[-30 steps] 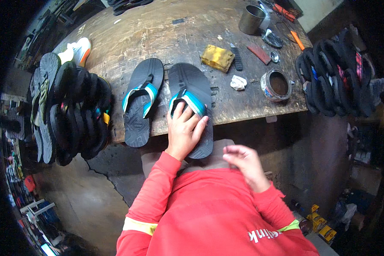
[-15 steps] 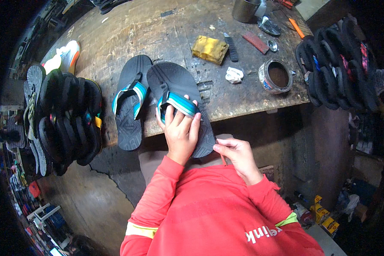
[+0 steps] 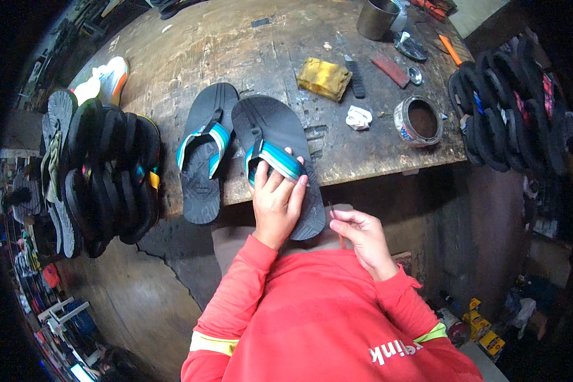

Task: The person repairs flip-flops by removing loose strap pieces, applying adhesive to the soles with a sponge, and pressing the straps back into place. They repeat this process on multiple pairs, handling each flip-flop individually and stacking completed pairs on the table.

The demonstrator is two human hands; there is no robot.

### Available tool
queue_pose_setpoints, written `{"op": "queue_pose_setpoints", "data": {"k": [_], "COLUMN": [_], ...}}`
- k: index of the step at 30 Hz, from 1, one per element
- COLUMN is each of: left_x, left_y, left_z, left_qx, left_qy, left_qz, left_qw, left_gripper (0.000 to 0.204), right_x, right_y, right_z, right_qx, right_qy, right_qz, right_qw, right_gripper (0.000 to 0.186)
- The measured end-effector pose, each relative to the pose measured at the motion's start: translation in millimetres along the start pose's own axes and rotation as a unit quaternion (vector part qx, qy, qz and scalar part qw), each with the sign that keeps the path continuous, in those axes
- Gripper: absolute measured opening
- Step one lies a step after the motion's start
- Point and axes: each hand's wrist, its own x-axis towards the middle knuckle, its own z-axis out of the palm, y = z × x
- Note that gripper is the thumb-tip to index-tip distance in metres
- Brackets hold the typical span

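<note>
Workbench (image 3: 229,54): passages and obstacles

Open: far middle of workbench; front strip between held sandal (image 3: 283,127) and tin (image 3: 402,125). Narrow: wedge between held sandal and its mate (image 3: 202,184). Obstacles: yellow block (image 3: 325,79), white wad (image 3: 358,118), right of sandals; left sandal row (image 3: 111,172), right sandal row (image 3: 509,111); left hand (image 3: 277,207).

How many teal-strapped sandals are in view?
2: the left sandal, overhanging the bench, and the right sandal beside it, held by the left hand. The stacks may hide more.

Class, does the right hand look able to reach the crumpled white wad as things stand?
Probably yes: the wad lies uncovered, and nothing visible blocks the right hand, though it holds a thin dark object.
</note>
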Motion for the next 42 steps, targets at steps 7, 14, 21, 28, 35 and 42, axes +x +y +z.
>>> {"op": "queue_pose_setpoints", "data": {"k": [7,14,21,28,35,42], "left_x": [8.7,13.6,12.3,10.2,11.8,9.0], "left_y": [-9.8,-19.2,-22.5,-21.4,-22.1,-24.3], "left_z": [-11.1,-14.5,-11.9,-10.9,-11.7,-9.0], "left_qx": [0.025,0.022,0.007,0.018,0.021,0.01], "left_qy": [-0.069,-0.076,-0.065,-0.06,-0.06,-0.058], "left_qz": [0.031,0.049,0.055,0.051,0.06,0.051], "left_qw": [0.997,0.996,0.996,0.997,0.996,0.997], "left_gripper": [0.031,0.03,0.029,0.03,0.03,0.03], "right_x": [-12.1,11.7,13.0,6.0,-5.4,-12.7], "right_y": [-30.9,-50.1,-67.1,-58.3,-60.9,-57.1], "right_z": [-8.6,10.5,13.5,23.1,35.5,41.5], "right_qx": [-0.529,-0.606,-0.595,-0.632,-0.665,-0.633], "right_qy": [-0.018,-0.154,-0.186,-0.199,-0.193,-0.141], "right_qz": [-0.436,-0.522,-0.523,-0.483,-0.474,-0.503], "right_qw": [0.727,0.58,0.581,0.573,0.544,0.571], "right_gripper": [0.034,0.027,0.026,0.024,0.022,0.021]}}
